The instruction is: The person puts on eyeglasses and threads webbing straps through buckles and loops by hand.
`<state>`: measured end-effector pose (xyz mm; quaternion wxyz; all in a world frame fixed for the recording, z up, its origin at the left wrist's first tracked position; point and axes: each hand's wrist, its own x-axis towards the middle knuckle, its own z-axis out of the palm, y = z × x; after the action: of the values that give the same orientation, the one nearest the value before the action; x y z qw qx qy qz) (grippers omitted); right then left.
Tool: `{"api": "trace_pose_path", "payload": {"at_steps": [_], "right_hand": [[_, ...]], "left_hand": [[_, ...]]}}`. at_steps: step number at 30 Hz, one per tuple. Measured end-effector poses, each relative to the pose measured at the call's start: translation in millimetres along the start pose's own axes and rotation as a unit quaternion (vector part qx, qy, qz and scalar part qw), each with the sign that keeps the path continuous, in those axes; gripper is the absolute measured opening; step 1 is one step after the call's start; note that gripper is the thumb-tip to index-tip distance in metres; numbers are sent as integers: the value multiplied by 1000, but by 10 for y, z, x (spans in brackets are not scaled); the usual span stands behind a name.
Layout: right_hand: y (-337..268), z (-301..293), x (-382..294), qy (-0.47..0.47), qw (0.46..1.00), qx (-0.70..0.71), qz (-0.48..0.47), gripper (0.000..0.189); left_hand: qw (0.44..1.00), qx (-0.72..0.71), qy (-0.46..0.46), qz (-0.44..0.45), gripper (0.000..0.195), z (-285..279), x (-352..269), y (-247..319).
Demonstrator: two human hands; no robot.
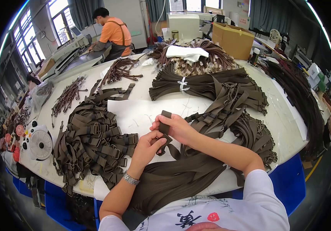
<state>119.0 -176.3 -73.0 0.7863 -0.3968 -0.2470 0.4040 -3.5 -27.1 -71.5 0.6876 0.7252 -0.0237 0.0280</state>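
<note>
Between both hands is a dark olive-brown webbing strap. My right hand pinches its upper end, which sticks up past the fingers. Just below, my left hand grips a folded part of strap between thumb and fingers; whether a buckle lies under those fingers is hidden. A length of webbing loops down from there to the right. Left of my hands lies a heap of straps with metal buckles. Under my forearms spreads a thick bundle of plain webbing. Straps with metal hooks lie to the right.
A tied webbing bundle lies beyond my hands, with brown straps and a cardboard box behind it. A small white fan stands at the left table edge. A person in an orange shirt works at a machine far left.
</note>
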Motion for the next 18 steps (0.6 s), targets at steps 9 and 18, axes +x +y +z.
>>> {"api": "trace_pose_path", "payload": {"at_steps": [9, 18], "right_hand": [[-121, -110, 28, 57, 988, -133, -57, 21], [37, 73, -61, -12, 995, -92, 38, 28]], "left_hand": [[986, -60, 139, 76, 13, -63, 61, -25], [982, -172, 79, -14, 16, -134, 107, -113]]}}
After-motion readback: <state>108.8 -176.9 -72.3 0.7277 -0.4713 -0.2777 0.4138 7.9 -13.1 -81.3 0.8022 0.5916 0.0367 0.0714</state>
